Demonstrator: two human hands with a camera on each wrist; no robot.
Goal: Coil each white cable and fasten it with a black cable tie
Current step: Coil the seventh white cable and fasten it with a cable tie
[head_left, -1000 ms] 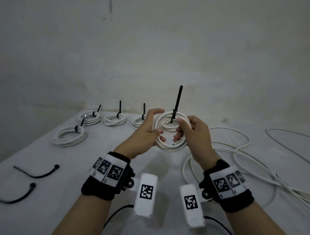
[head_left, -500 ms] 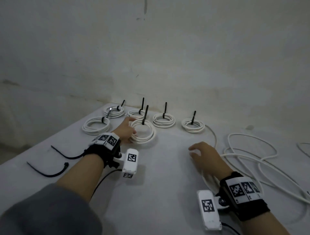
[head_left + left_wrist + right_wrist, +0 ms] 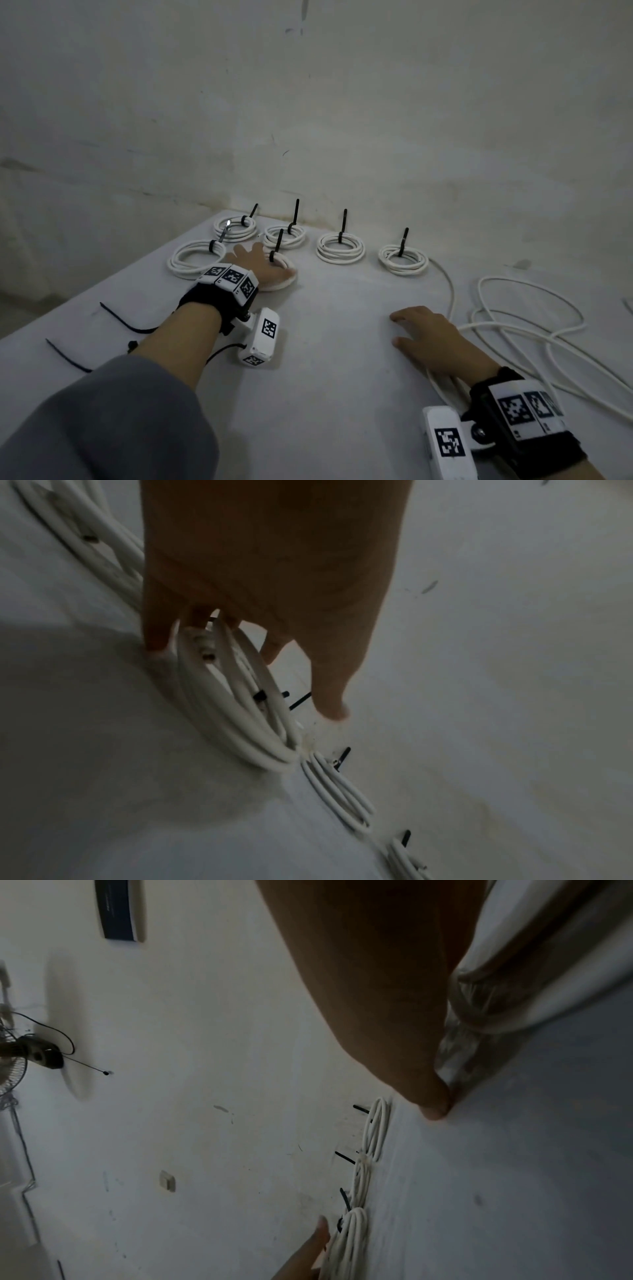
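My left hand point(image 3: 265, 267) lies with spread fingers on a tied white coil point(image 3: 287, 278) that rests on the table; its black cable tie point(image 3: 277, 243) sticks up beside the fingers. The left wrist view shows that coil point(image 3: 232, 723) flat under the left hand point(image 3: 267, 588), fingertips touching the table around and inside it. My right hand point(image 3: 428, 337) rests flat on the table with straight fingers and holds nothing. Its wrist lies over a loose white cable point(image 3: 513, 329) sprawled in loops at the right.
Several tied coils stand in rows at the back of the grey table point(image 3: 342, 377): one at the far left point(image 3: 191, 260), others near the wall point(image 3: 236, 228), point(image 3: 340, 248), point(image 3: 403, 261). Two loose black cable ties point(image 3: 126, 323), point(image 3: 65, 356) lie at the left edge.
A second ago both hands held the tied coil in the air. The left hand carried it to the back left and laid it down; the right hand dropped flat onto the table.
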